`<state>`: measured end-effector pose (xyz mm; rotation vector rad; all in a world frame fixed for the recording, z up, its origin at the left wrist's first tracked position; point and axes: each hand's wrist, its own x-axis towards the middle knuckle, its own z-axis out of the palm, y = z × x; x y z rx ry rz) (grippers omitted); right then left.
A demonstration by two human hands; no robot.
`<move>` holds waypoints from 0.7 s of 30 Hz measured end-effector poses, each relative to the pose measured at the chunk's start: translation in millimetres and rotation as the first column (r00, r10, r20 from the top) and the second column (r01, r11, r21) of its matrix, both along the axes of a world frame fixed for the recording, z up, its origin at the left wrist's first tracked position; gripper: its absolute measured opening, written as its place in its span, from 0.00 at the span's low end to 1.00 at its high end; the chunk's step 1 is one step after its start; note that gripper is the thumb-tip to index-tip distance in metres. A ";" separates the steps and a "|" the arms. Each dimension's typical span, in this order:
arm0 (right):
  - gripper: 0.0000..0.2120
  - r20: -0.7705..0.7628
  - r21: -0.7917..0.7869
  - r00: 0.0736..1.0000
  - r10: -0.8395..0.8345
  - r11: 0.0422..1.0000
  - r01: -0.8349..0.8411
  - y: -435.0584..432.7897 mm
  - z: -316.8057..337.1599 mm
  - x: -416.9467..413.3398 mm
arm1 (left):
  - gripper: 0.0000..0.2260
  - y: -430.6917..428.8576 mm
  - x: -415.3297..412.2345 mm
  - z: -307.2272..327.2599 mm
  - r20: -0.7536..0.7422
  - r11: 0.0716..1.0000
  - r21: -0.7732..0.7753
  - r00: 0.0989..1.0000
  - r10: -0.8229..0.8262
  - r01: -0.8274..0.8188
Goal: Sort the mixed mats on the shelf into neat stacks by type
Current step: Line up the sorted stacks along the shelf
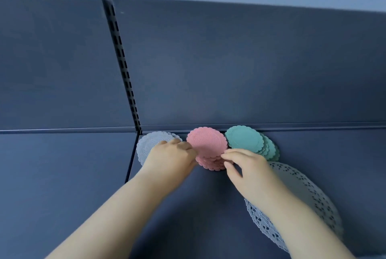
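A stack of pink scalloped round mats (206, 143) lies at the back of the dark shelf (62, 175). My left hand (171, 155) grips its left edge and my right hand (246, 166) pinches its right edge. A stack of teal round mats (246, 140), slightly fanned out, sits just to the right. Pale grey round mats (149, 142) lie to the left, partly hidden under my left hand. A large pale lace doily mat (309, 194) lies at the front right, partly under my right forearm.
The shelf's upright back panel (229, 60) rises right behind the mats. A slotted vertical rail (123, 58) divides the back panels, and a seam splits the shelf surface left of the grey mats.
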<state>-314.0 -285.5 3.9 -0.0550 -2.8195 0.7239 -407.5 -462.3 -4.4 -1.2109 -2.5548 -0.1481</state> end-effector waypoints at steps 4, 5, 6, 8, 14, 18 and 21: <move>0.11 -0.003 -0.072 0.997 0.081 0.994 -0.081 -25.4 8.4 -13.4 | 0.05 -49.7 -6.9 -2.1 -0.033 0.991 0.015 0.991 0.130 -0.130; 0.11 0.017 -0.078 0.994 0.108 0.991 -0.106 -32.6 11.9 -19.2 | 0.05 -60.3 -10.1 -1.2 -0.030 0.984 0.016 0.984 0.178 -0.178; 0.11 0.036 -0.070 0.990 0.137 0.989 -0.134 -40.0 15.1 -26.0 | 0.05 -68.2 -12.2 1.6 -0.019 0.972 0.011 0.972 0.234 -0.234; 0.11 0.088 -0.012 0.980 0.177 0.984 -0.176 -54.2 20.7 -43.8 | 0.05 -76.8 -15.5 7.4 0.000 0.942 -0.026 0.943 0.333 -0.333; 0.20 0.390 0.097 0.913 0.119 0.981 -0.169 -83.2 31.9 -109.3 | 0.16 -65.4 -43.9 3.4 0.372 0.859 -0.148 0.778 0.507 -0.489; 0.21 0.610 0.165 0.789 0.081 0.960 -0.226 -88.1 27.0 -144.6 | 0.21 -60.2 -56.7 4.5 0.429 0.841 -0.252 0.724 0.540 -0.478; 0.25 0.718 0.188 0.695 0.049 0.947 -0.261 -87.7 35.7 -157.5 | 0.23 -59.6 -63.2 7.8 0.409 0.820 -0.346 0.713 0.570 -0.456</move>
